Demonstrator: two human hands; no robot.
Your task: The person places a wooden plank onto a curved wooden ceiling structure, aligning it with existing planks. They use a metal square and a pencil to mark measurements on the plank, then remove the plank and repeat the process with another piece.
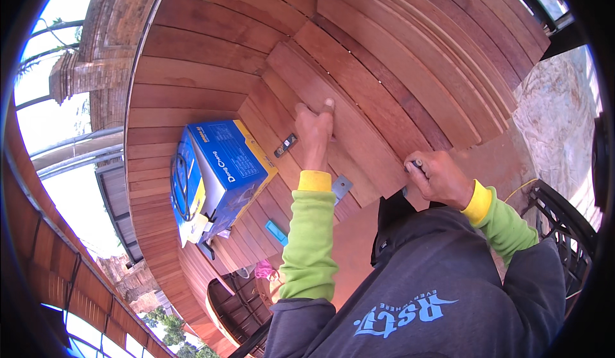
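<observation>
A reddish-brown wooden plank (pixel 359 124) lies slantwise on the boarded surface in front of me. My left hand (pixel 314 130) is closed at the plank's left edge, its thumb resting on the top face. Near the plank's close right end, my right hand (pixel 441 177) is closed round a slim dark stick-like thing (pixel 417 163); only its tip shows, so its kind is unclear. Left of my left hand lies a small dark tool with a pale label (pixel 286 145). A grey metal plate with a hole (pixel 342 187) sits beside my left cuff.
A blue and yellow carton (pixel 224 159) stands at the left, a dark cable (pixel 181 188) on its side. Close by lies a light-blue flat case (pixel 277 232). Several stacked planks (pixel 410 57) lie at the far right. A black plastic crate or chair (pixel 564 223) is at the right edge.
</observation>
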